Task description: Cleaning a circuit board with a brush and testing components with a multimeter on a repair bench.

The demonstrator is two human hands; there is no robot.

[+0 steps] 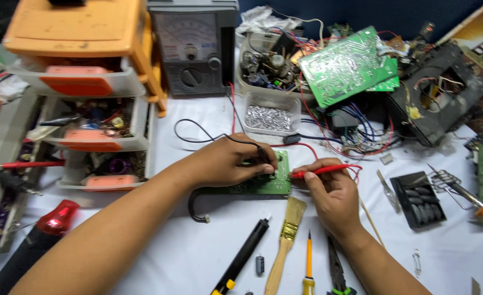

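Note:
A small green circuit board (266, 183) lies flat on the white table. My left hand (225, 163) rests on the board's left part and holds a black test probe (264, 154), tip down on the board. My right hand (331, 191) grips a red test probe (323, 171) that points left, its tip touching the board's right edge. Black and red leads (230, 117) run back to an analogue meter (192, 46) standing at the rear.
Orange-and-clear drawer unit (91, 93) at left. A tub of silver parts (268, 116), a large green board (345, 65) and tangled wires lie behind. Paintbrush (287, 232), black pen-shaped tool (244, 254), screwdriver (308, 262) and pliers (337, 270) lie in front. Soldering iron (471, 199) at right.

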